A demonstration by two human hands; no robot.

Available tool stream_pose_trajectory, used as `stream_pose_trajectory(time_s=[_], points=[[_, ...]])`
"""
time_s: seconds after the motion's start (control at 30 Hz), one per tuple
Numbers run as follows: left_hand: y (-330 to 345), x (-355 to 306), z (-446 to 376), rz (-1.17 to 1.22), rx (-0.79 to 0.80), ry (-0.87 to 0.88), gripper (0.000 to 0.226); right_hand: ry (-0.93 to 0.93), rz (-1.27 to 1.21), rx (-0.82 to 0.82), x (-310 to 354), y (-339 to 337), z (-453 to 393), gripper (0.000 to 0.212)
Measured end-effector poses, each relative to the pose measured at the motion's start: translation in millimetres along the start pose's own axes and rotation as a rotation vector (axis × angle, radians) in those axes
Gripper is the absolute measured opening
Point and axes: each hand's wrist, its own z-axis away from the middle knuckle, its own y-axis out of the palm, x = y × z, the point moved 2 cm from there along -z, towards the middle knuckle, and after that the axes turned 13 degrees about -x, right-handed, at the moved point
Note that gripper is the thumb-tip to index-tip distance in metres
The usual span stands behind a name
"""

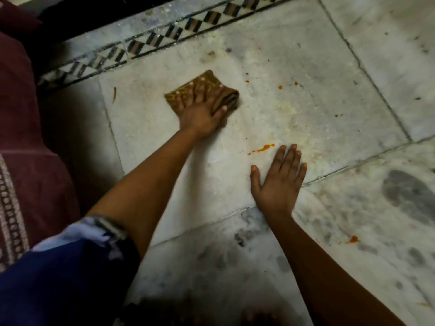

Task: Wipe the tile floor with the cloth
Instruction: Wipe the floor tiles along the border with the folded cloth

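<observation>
The person is down low over the pale marble tile floor, both arms stretched out ahead. The left hand lies flat on a folded brown patterned cloth, fingers spread and straight, pressing it against the tile; the thumb sits along the cloth's right-hand folded edge. The cloth lies on the big light tile, near the black-and-white patterned border strip that runs along the far side. The right hand rests palm-down on bare floor closer in, fingers straight and together, holding nothing. Just beyond its fingertips is an orange streak, and smaller orange spots dot the tile to the right of the cloth; another orange blot sits further right. A dark red fabric lies along the left side, and a blue sleeve covers the left upper arm.
</observation>
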Motion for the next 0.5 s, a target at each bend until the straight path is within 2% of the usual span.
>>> stream_pose_trajectory(time_s=[0.1, 0.17, 0.2, 0.27, 0.33, 0.4, 0.5], points=[[8, -36, 25, -0.079, 0.035, 0.235, 0.061, 0.01, -0.026, 0.005, 0, -1, 0, 0.078], [6, -27, 60, -0.107, 0.052, 0.464, 0.065, -0.015, -0.058, 0.008, -4, -2, -1, 0.077], [5, -11, 72, -0.098, 0.058, 0.519, 0.067, -0.044, -0.064, 0.005, -9, -3, -3, 0.077], [-3, 23, 83, -0.081, 0.069, 0.461, 0.072, -0.101, -0.048, 0.0, -24, -5, -5, 0.079], [-8, 44, 67, -0.083, 0.051, 0.285, 0.074, -0.108, -0.027, 0.005, -38, -6, -10, 0.084], [-10, 40, 39, -0.058, 0.052, 0.13, 0.066, -0.089, -0.027, 0.027, -44, -6, -14, 0.087], [-5, 2, 16, 0.002, 0.059, 0.066, 0.058, -0.09, -0.023, 0.051, -43, -6, -14, 0.087]])
